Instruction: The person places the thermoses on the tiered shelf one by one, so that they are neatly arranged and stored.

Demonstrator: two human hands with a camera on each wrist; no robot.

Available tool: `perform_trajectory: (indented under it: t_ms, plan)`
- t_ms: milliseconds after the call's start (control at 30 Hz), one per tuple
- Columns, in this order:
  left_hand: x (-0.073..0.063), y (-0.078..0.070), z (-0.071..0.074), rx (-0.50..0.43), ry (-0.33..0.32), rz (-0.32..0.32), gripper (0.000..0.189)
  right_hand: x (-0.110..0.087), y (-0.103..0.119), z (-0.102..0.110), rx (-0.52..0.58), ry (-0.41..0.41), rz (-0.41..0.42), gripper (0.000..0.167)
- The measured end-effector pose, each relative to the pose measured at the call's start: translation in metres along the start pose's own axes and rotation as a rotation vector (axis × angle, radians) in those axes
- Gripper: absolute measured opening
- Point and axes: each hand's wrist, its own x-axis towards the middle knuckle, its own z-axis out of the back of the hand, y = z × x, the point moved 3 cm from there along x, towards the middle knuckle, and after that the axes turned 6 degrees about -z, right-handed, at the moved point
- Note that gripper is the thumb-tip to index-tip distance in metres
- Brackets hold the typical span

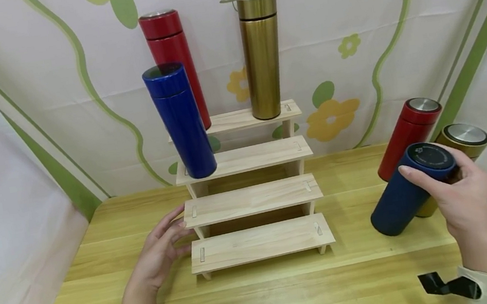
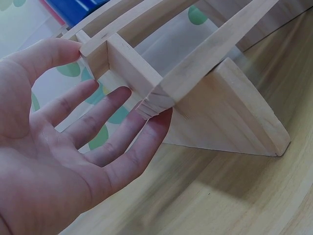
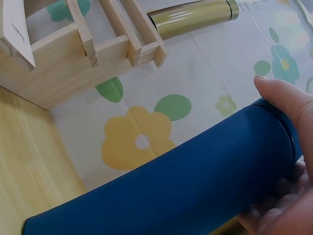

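Observation:
My right hand (image 1: 469, 193) grips a dark blue thermos flask (image 1: 400, 200) around its lid end, thumb on one side and fingers on the other. In the right wrist view the blue flask (image 3: 171, 176) lies slantwise across the frame. My left hand (image 1: 160, 254) is at the left side of a four-step wooden stand (image 1: 261, 243). The left wrist view shows its fingers spread and gently bent, fingertips (image 2: 159, 117) at the end of one wooden step (image 2: 195, 68). On the stand are a bright blue flask (image 1: 181, 124), a red flask (image 1: 177, 62) behind it, and a gold flask (image 1: 264, 55).
Close behind the held flask stand another red flask (image 1: 410, 139) and a gold flask (image 1: 465, 136), the latter partly hidden by it. The stand sits on a wood-grain table (image 1: 264, 299). A flower-patterned cloth (image 1: 218, 36) hangs behind, with white cloth on both sides.

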Motion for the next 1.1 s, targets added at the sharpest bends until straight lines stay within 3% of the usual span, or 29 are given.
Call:
perform_trajectory:
  t_ms: [433,833,1100]
  plan:
    - [-0.001,0.0,0.0,0.003,0.001,-0.003,0.056,0.001,-0.001,0.003,-0.093,0.049,-0.001,0.07]
    - [0.0,0.001,0.001,-0.017,0.007,-0.009,0.056,0.003,0.002,0.011,-0.266,0.052,0.025,0.068]
    - [-0.001,0.0,0.0,-0.009,0.0,-0.005,0.056,0.005,0.004,0.021,-0.526,0.115,0.09,0.066]
